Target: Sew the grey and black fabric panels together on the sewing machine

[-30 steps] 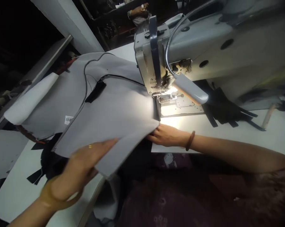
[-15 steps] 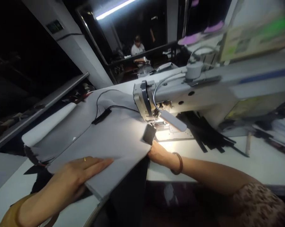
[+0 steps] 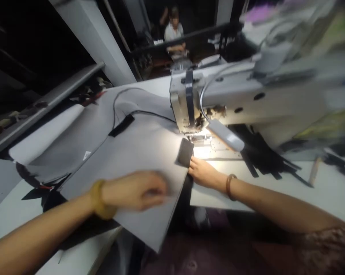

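On the white table [image 3: 218,194] under the sewing machine [image 3: 183,99] just ahead of the hands, a grey panel [image 3: 138,168] lies between them, the blurred left hand [image 3: 135,191] open over it, the right hand [image 3: 203,172] at its edge beside a black patch [image 3: 185,152], its grip impossible to tell.

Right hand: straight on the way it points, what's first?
The right hand meets the edge of the gray panel first. Its fingertips seem already there, beside the black patch, though depth is unclear.
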A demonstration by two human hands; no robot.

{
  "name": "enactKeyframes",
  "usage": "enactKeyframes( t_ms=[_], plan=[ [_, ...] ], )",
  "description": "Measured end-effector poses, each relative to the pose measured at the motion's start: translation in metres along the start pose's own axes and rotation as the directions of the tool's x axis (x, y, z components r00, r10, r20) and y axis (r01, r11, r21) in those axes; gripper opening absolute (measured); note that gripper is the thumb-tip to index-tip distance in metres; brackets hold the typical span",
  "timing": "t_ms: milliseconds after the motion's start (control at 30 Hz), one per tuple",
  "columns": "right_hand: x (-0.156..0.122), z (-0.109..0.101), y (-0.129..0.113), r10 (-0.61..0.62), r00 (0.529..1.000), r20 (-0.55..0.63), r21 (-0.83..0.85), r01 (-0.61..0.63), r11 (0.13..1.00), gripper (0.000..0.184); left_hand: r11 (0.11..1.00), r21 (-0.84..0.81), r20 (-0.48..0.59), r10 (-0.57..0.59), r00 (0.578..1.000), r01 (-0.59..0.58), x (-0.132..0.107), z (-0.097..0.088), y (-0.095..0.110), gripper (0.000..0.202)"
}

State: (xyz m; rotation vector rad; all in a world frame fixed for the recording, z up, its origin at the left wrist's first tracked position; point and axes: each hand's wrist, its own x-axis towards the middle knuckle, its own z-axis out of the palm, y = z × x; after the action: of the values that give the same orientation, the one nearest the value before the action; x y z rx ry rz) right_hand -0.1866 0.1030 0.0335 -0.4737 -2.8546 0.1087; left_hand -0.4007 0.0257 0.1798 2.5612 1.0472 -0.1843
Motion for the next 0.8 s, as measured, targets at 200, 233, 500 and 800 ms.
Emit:
enactKeyframes(
  t_ms=[200, 233, 500, 800],
  plan=[
    [-0.005, -0.007, 0.001, 0.174, 0.985, -0.023, 0.078, -0.171, 0.982, 0.024, 0.952, 0.297, -0.118, 0.118, 0.986, -0.078, 0.118, 0.016, -0.033, 0.027],
    [-0.005, -0.008, 0.001, 0.176, 0.984, -0.020, 0.067, -0.174, 0.982, 0.023, 0.954, 0.294, -0.125, 0.102, 0.987, -0.062, 0.123, 0.019, -0.039, 0.025],
    [-0.001, -0.004, 0.003, 0.159, 0.987, 0.035, -0.037, -0.158, 0.987, 0.021, 0.979, 0.195, -0.068, -0.052, 0.996, 0.064, 0.132, 0.016, -0.056, 0.029],
    [0.002, 0.004, 0.005, 0.079, 0.993, -0.084, -0.300, -0.101, 0.949, 0.023, 0.927, 0.375, -0.145, 0.060, 0.988, -0.001, 0.135, 0.026, -0.059, 0.026]
  ],
)
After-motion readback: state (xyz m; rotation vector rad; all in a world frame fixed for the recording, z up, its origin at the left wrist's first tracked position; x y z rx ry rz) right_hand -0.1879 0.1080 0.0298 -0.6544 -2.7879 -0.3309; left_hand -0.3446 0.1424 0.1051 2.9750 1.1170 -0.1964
